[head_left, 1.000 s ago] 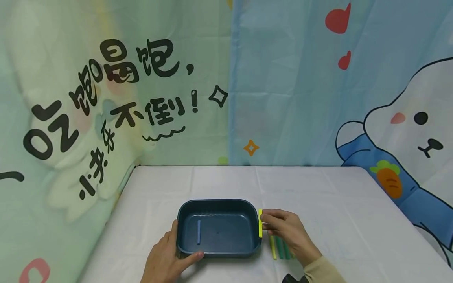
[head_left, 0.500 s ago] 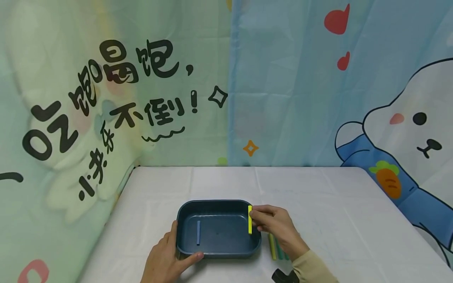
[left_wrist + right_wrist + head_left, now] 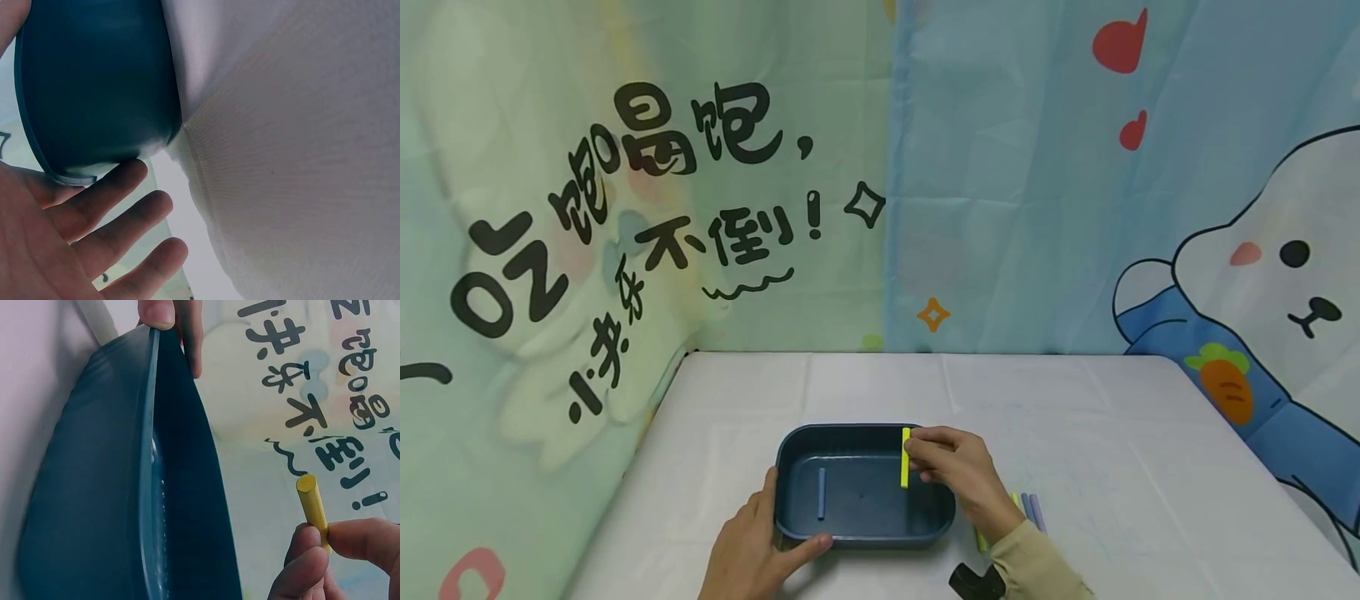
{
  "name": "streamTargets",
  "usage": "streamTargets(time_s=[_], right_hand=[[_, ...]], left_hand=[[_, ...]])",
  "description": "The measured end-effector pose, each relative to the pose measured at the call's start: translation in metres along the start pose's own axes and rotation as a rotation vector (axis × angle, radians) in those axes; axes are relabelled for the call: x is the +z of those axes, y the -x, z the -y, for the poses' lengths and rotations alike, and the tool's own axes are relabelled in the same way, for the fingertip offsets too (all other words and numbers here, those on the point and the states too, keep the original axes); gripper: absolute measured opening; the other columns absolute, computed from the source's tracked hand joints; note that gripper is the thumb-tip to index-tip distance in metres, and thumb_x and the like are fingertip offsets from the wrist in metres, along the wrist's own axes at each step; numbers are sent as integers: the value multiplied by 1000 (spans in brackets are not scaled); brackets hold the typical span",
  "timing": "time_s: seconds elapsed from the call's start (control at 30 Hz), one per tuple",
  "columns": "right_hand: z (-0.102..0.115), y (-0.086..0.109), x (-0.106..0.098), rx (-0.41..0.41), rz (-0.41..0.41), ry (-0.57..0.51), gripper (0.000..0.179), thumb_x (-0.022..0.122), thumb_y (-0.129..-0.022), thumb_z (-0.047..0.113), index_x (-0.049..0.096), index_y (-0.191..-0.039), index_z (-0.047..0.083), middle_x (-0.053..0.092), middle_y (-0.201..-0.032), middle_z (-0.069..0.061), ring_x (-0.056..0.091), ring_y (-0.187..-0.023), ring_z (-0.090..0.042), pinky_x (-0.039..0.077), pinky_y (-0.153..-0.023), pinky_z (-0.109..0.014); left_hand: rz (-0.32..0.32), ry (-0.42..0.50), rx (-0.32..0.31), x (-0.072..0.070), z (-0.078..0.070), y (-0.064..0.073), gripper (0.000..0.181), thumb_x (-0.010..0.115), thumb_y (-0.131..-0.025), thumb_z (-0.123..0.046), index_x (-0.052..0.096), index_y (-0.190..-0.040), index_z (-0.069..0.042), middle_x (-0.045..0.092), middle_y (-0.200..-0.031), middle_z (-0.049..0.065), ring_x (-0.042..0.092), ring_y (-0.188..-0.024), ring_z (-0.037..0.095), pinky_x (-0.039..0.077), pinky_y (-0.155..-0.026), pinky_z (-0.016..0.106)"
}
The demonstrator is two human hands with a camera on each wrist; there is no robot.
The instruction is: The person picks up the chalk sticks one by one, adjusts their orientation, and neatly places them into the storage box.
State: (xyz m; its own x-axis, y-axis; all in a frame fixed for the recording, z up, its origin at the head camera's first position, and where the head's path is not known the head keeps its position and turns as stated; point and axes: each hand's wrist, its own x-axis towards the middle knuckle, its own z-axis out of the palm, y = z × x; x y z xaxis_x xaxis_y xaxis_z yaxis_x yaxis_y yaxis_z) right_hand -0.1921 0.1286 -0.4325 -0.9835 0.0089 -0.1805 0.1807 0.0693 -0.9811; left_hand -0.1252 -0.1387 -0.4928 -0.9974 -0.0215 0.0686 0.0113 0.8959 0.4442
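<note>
A slim yellow stick (image 3: 906, 457) is pinched upright between the thumb and fingers of my right hand (image 3: 958, 475), over the right part of a dark blue tray (image 3: 865, 537). In the right wrist view, the yellow stick (image 3: 314, 506) shows a solid, faceted end. My left hand (image 3: 760, 542) steadies the tray's near left corner. Its thumb lies on the near rim. In the left wrist view, the fingers (image 3: 119, 234) are spread and fairly straight, with one touching the tray's side (image 3: 100, 87). A blue stick (image 3: 822, 493) lies inside the tray at the left.
To the right of the tray, partly behind my right hand, lie several sticks, among them a blue one (image 3: 1027, 505) and a purple one (image 3: 1037, 512). A black object (image 3: 976, 582) is at my right wrist. White cloth (image 3: 1075, 408) covers the table; printed curtains hang behind.
My right hand has carried the yellow stick leftward, from the tray's right rim to over its inside. The blue and purple sticks have come into view. The left hand and tray stay in place.
</note>
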Motion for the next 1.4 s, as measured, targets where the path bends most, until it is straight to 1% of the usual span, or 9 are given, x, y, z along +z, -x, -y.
streamTargets(time_s=[0.23,0.4,0.6,0.73,0.83,0.97,1.2,1.4], right_hand=[[-7,0,17,-15,11,-19,33,76,-91,17,70,-117,-3,73,-96,-10,69,-80,-23,57,-71,-36],[-11,-1,34,-40,25,-2,33,77,-90,18,71,-115,-3,74,-95,-9,69,-79,-22,57,-71,-36],[-10,-2,52,-58,70,19,34,77,-90,17,70,-115,-5,75,-95,-10,70,-78,-20,57,-69,-33],[-14,-5,63,-69,89,44,33,77,-89,15,70,-114,-5,74,-93,-10,69,-76,-19,56,-68,-31],[-18,-8,70,-72,84,68,31,76,-87,13,70,-112,-5,74,-90,-9,69,-74,-19,56,-66,-30],[-23,-12,80,-59,71,112,28,76,-86,11,71,-108,-5,73,-85,-8,67,-69,-17,56,-64,-29],[-28,-15,94,-18,63,204,25,75,-85,9,71,-106,-4,70,-79,-6,63,-65,-15,55,-62,-29],[-32,-19,103,0,65,258,18,75,-82,4,71,-97,-4,67,-73,-6,62,-61,-14,53,-57,-26]], left_hand=[[20,20,-3,-2,0,0,129,65,-69,-87,32,-156,1,62,-129,19,64,-104,31,54,-86,49],[41,44,-19,-2,-1,1,128,64,-69,-88,30,-158,-1,60,-132,18,64,-107,32,53,-88,50],[52,49,-28,-2,-1,1,129,64,-70,-88,29,-158,-1,60,-132,19,64,-106,33,53,-87,51],[38,52,-13,-3,0,1,127,64,-70,-87,29,-158,-1,61,-131,19,65,-105,32,54,-87,50],[21,60,3,-2,1,2,126,65,-71,-85,30,-157,-1,61,-130,18,65,-105,32,54,-87,48],[24,58,6,-2,2,1,126,65,-71,-86,30,-158,-1,61,-130,18,65,-105,32,54,-87,48],[57,42,-16,-3,2,0,129,60,-70,-89,28,-159,-2,60,-132,19,64,-106,32,53,-88,50],[35,45,2,-3,4,0,128,61,-70,-89,29,-158,-1,61,-130,19,64,-106,32,53,-86,50]])
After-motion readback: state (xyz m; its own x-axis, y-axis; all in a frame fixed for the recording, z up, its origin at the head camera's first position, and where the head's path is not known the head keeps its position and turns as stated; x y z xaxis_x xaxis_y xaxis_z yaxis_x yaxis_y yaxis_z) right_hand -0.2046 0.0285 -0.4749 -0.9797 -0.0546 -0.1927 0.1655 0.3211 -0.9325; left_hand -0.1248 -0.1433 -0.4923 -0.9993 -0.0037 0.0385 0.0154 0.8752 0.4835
